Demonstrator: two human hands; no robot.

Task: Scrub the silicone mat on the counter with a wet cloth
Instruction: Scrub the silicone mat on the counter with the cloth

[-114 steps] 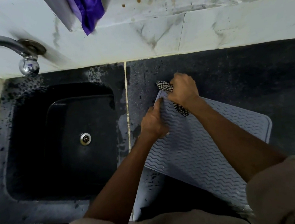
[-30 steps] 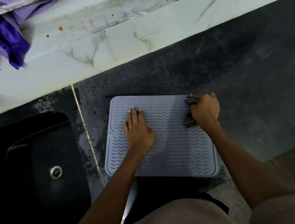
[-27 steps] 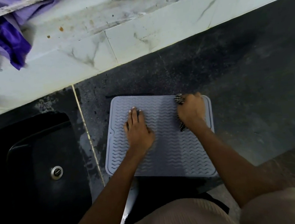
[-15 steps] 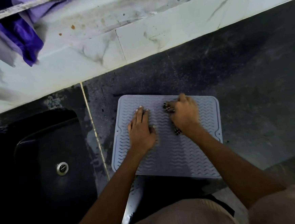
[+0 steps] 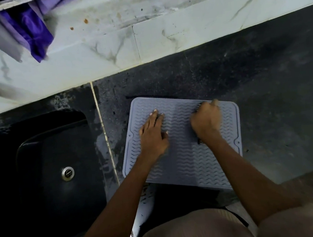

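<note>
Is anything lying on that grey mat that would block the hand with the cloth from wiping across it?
Only the left hand, pressed flat on the mat beside the right hand gripping the cloth. Nothing else visible lies on it.

Home kitchen, black sink [image 5: 48,164], dark counter [image 5: 262,95], marble backsplash [image 5: 164,39]

I see the grey mat [image 5: 185,161] flat on the dark counter [image 5: 262,95], beside the sink [image 5: 48,164]. Left hand [image 5: 153,135] presses flat on it; right hand [image 5: 206,122], blurred, grips the cloth [image 5: 198,142].
</note>
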